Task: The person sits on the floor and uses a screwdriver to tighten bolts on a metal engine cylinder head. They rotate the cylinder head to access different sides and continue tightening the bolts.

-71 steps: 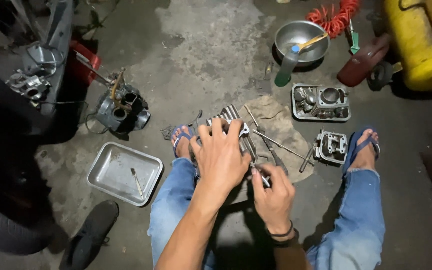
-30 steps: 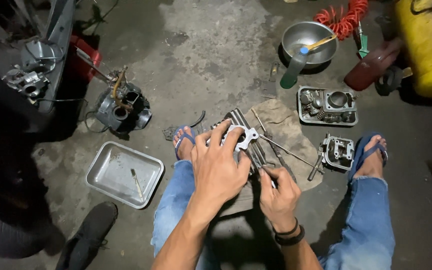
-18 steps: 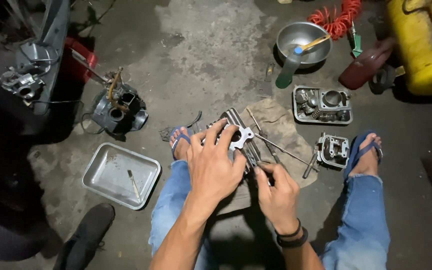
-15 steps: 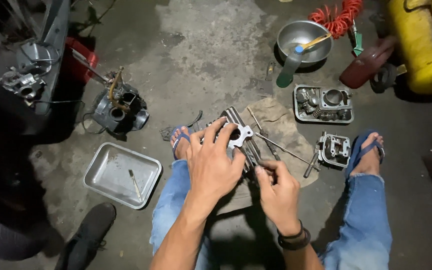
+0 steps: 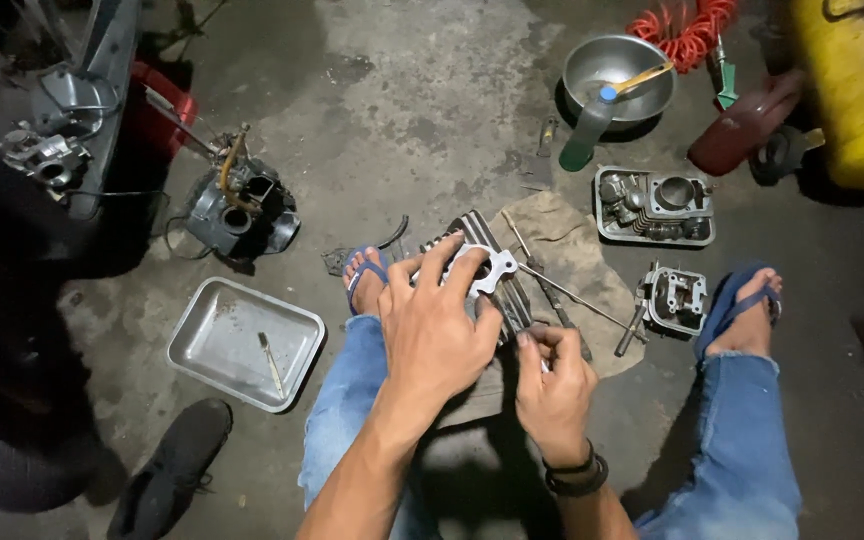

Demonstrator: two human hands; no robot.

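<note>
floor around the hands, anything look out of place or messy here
Nothing looks spilled or broken. Engine parts lie scattered on the bare concrete: a cylinder head beside the right foot, another part upper left. The left hand presses a finned metal part on a rag, right hand beside it.

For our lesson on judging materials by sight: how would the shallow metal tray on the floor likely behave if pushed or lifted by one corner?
The metal tray looks thin-walled and shallow, so it is probably light and would slide rather than tip. It seems stiff, though thin sheet might flex slightly. The small tool lying loose inside would likely slide or rattle toward the lower side.
</note>
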